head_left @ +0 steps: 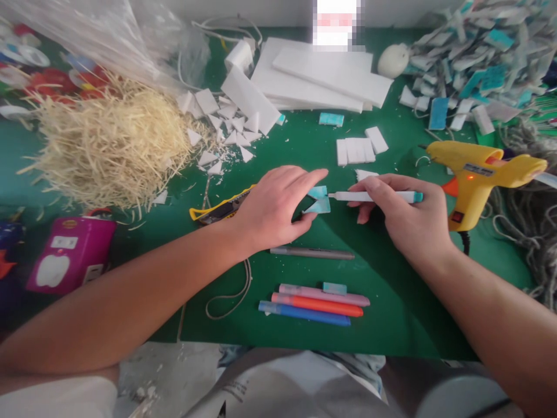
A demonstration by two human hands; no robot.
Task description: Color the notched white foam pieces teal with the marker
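My left hand (274, 206) pinches a small foam piece coloured turquoise (319, 200) between thumb and forefinger, pressing it on the green mat (383, 290). My right hand (402, 217) grips a white marker with a turquoise end (376, 197). The marker lies nearly level, its tip touching the foam piece's right edge. A yellow utility knife (213, 212) lies partly under my left wrist.
A yellow glue gun (478, 174) stands right of my right hand. A grey pen (311, 253) and pink, orange and blue markers (317, 305) lie near me. White foam sheets (317, 75), cut triangles (226, 136), straw (108, 139), a magenta box (72, 255) and foam scraps (483, 58) surround them.
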